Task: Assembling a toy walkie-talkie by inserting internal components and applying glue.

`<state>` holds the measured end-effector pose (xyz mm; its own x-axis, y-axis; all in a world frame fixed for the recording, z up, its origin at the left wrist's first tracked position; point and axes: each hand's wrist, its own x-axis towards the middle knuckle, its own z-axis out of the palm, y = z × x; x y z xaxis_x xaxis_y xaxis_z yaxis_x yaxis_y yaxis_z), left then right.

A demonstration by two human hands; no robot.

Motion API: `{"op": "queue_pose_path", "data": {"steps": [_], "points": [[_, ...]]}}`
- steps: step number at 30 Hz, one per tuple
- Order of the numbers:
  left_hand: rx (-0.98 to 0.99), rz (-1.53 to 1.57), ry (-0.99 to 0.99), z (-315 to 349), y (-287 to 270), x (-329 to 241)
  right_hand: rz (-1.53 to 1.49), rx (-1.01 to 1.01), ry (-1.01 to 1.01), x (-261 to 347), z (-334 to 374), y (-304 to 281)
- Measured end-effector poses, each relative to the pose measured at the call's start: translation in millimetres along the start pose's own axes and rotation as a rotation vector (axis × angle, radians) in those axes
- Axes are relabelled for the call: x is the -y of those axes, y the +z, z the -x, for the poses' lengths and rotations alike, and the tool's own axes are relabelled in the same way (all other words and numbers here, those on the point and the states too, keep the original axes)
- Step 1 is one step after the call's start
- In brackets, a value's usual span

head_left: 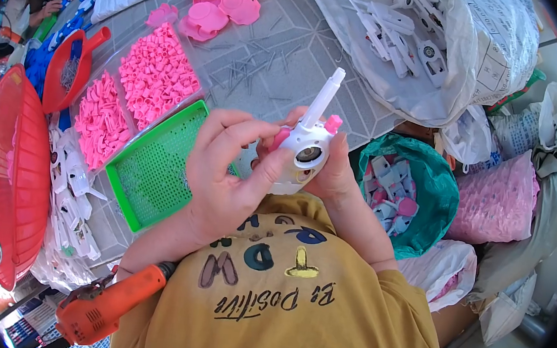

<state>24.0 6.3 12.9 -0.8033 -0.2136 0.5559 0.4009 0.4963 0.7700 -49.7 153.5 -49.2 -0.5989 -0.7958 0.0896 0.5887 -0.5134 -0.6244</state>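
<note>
- My right hand (336, 170) was curled around a white plastic toy body (304, 151), its long white nozzle (322, 97) pointing away from me, a pink knob (333, 123) at its top.
- My left hand (225, 168) was half closed, thumb and fingertips pressing on the toy's left side.
- The toy was held above the near edge of the grey table (285, 45).
- A green perforated tray (157, 168) lay just left of my hands.
- Clear trays of small pink parts (157, 73) sat beyond it.
- A teal-lined bag of assembled pieces (402, 194) stood to my right.
- An orange power screwdriver (108, 305) rested by my left elbow.
</note>
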Motion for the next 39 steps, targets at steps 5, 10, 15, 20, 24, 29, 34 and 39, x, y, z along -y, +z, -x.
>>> {"op": "queue_pose_path", "data": {"steps": [5, 10, 15, 20, 24, 29, 34, 39], "points": [[-0.039, 0.084, -0.182, 2.8, 1.1, 5.9, -0.112, -0.098, 0.021, 2.3, -1.6, 8.0], [-0.047, 0.115, -0.244, 2.4, 2.0, 7.4, -0.164, -0.158, 0.027, 1.5, -0.3, 13.8], [-0.05, 0.124, -0.285, 2.8, 2.3, 10.5, -0.116, -0.199, 0.062, 4.7, -2.0, 18.1], [-0.058, 0.179, -0.341, 2.3, 3.6, 7.2, -0.123, -0.199, 0.052, 4.3, -1.8, 19.8], [-0.045, 0.205, -0.376, 0.5, 4.3, 6.0, -0.143, -0.199, 0.039, 0.4, -1.2, 19.0], [-0.051, 0.124, -0.291, 1.4, 8.1, 9.5, -0.18, -0.262, 0.046, 1.1, -1.6, 25.6], [0.012, -0.069, -0.18, 0.6, 6.0, 3.9, -0.242, -0.225, 0.023, -2.3, -3.2, 17.8], [0.182, -0.364, -0.022, 10.5, 10.7, 3.7, -0.047, -0.391, -0.078, 4.1, -11.4, 23.0]]}}
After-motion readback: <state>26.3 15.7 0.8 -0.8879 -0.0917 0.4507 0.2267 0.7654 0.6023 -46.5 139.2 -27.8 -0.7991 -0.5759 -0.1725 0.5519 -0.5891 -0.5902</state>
